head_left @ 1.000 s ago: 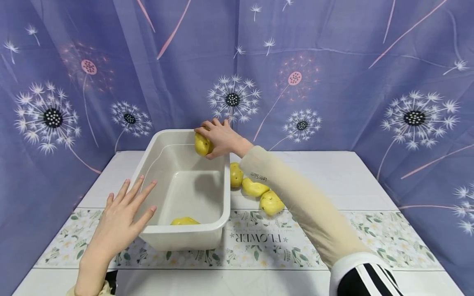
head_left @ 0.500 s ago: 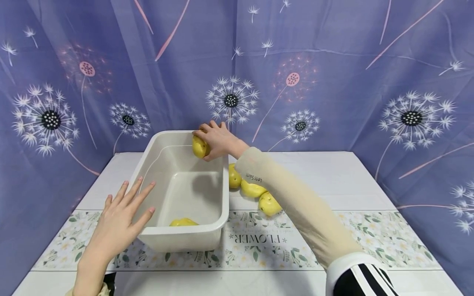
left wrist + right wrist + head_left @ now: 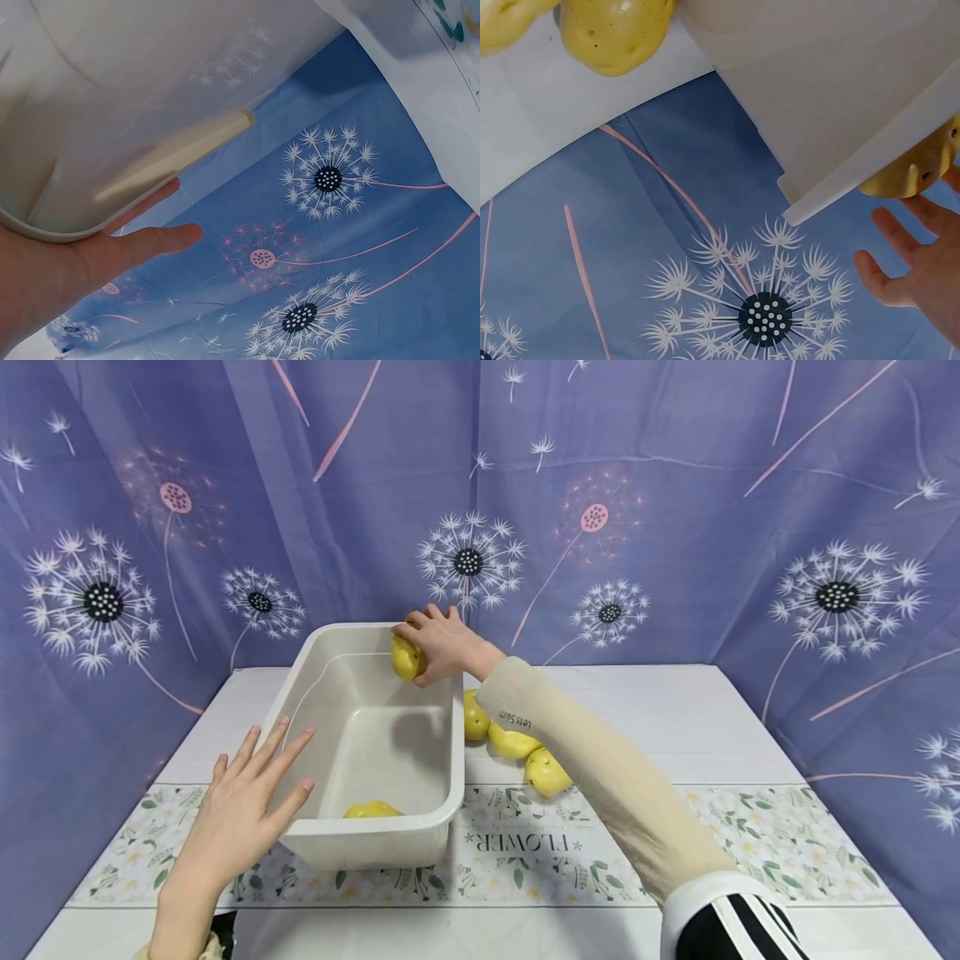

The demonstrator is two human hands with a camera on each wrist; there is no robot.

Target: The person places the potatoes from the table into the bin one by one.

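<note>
One potato (image 3: 406, 659), right fingers (image 3: 421, 621) gripping it over a white tub (image 3: 457, 760), left fingers (image 3: 287, 759) spread at its rim

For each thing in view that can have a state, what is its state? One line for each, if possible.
White tub: upright, uncovered
Held potato: in the right hand, at the tub's far right corner
Right hand: curled round the held potato
Potato inside tub: lying at the near end, partly hidden
Three potatoes outside: on the table, close together
Left hand: spread, at the tub's left side
Curtain: hanging, slightly creased
</note>
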